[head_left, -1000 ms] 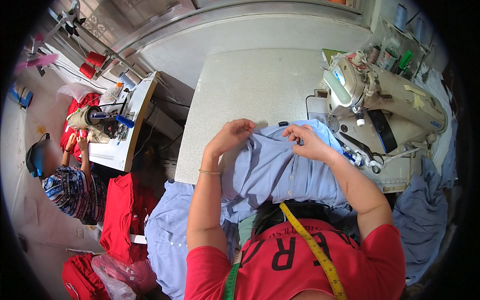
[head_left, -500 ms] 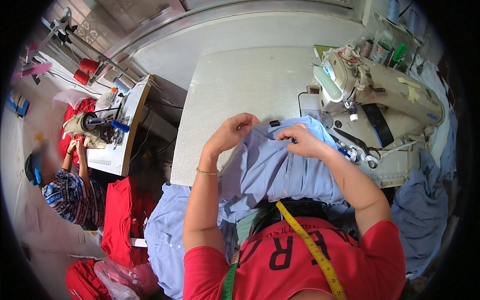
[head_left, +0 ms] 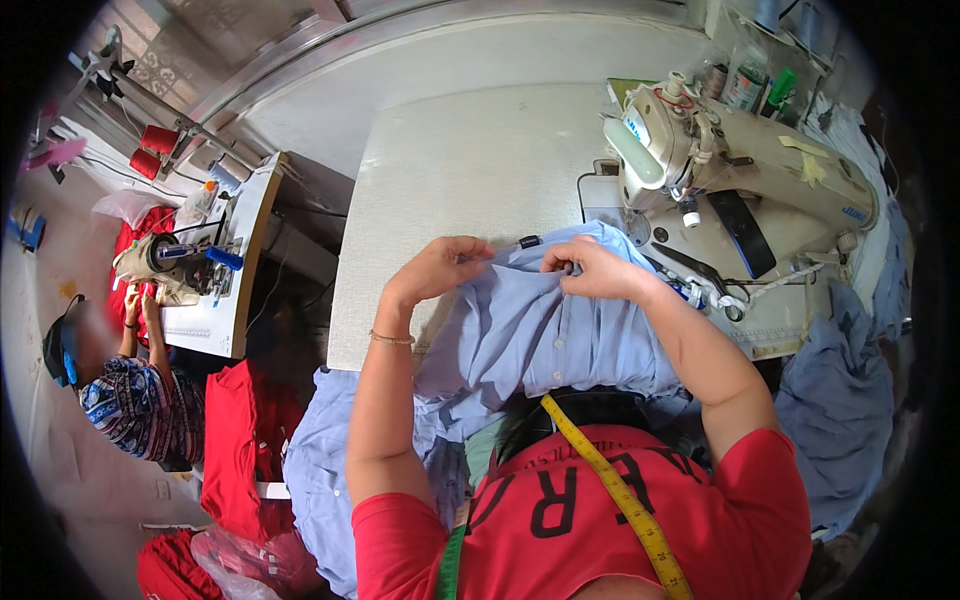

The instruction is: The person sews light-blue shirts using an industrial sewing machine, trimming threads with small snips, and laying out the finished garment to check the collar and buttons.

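A light blue shirt (head_left: 540,335) with small white buttons lies bunched on the near edge of a white work table (head_left: 450,180). My left hand (head_left: 440,268) pinches its upper edge on the left. My right hand (head_left: 590,270) grips the same edge a little to the right, close to a small black piece (head_left: 529,241) on the fabric. Both hands sit just left of a cream sewing machine (head_left: 740,170). A yellow tape measure (head_left: 620,495) hangs over my red top.
More blue cloth (head_left: 840,400) hangs at the right of the machine and another blue heap (head_left: 320,470) lies at the lower left. Thread cones (head_left: 770,85) stand behind the machine. At the left another person (head_left: 130,400) works at a second sewing machine (head_left: 175,262) with red fabric (head_left: 235,445) beside it.
My two hands have come closer together along the shirt's top edge, gathering the fabric between them. The view has shifted slightly, so the machine sits higher and further right.
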`<state>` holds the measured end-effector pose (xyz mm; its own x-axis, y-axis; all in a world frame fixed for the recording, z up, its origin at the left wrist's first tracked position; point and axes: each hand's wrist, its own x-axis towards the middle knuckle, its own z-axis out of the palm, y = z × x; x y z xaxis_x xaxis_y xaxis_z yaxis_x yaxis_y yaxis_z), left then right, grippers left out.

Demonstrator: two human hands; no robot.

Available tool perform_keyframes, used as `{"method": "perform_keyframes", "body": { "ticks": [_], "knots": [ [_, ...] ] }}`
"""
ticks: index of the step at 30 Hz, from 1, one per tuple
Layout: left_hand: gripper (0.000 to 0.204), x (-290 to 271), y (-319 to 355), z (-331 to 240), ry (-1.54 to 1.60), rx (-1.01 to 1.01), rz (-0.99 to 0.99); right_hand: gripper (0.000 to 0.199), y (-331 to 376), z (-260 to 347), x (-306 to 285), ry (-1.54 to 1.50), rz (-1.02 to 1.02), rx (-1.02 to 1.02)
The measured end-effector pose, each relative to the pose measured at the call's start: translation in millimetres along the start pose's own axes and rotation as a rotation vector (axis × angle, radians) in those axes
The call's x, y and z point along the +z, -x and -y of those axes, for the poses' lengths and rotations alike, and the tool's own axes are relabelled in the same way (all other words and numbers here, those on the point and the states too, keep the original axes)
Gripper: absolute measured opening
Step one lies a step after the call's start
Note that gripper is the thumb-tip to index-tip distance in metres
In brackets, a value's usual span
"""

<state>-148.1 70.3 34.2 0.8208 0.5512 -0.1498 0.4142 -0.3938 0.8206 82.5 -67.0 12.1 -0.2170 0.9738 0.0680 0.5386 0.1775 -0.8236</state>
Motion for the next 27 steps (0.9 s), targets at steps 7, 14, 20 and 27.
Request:
{"method": "perform_keyframes", "body": {
  "ticks": [7, 14, 20, 27],
  "knots": [
    [0.02, -1.6, 0.5, -15.3, -0.253, -0.058, 0.063, 0.053, -3.5, -4.8, -11.6, -0.179, 0.149, 0.038],
    [0.02, -5.8, 1.6, -3.3, -0.079, -0.086, 0.066, 0.063, -2.7, -8.1, -12.9, -0.219, 0.188, 0.056],
    [0.016, 0.0, 2.8, 6.9, 0.14, -0.028, 0.002, 0.064, -5.1, -14.6, -13.8, -0.37, 0.195, 0.115],
    [0.011, 8.5, 5.8, -11.4, 0.058, -0.022, 0.055, 0.065, -8.0, -19.3, -21.1, -0.544, 0.168, 0.1]
  ]
}}
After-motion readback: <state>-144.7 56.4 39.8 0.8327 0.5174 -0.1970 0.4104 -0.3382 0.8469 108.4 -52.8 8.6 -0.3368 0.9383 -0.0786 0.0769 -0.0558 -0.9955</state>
